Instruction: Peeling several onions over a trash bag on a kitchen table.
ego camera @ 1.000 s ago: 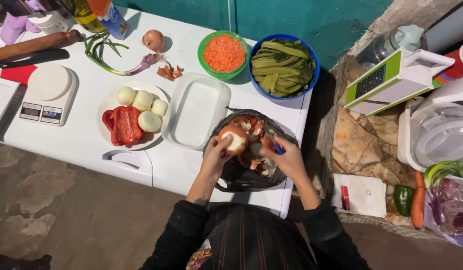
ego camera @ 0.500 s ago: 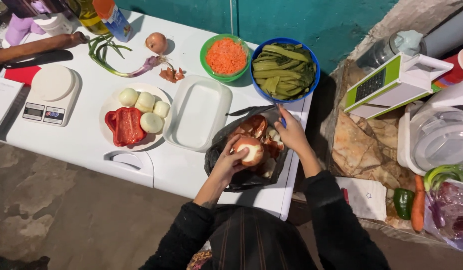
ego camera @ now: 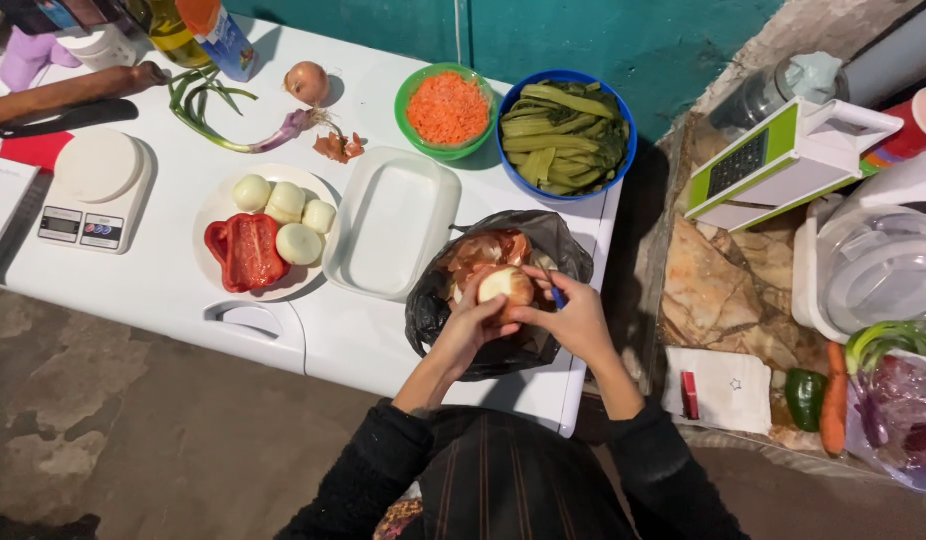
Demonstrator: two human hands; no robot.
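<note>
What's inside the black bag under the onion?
The black bag holds a heap of orange-brown onion skins. The onion and both hands, left hand and right hand, cover the rest; its bottom is hidden.

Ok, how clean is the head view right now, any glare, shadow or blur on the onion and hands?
Head view: sharp enough on the onion, held by the left hand and right hand over the black bag; no motion blur there. The white table is bright but not blown out. Floor and lower edge fall dark; wide-angle bending shows at the frame edges.
</note>
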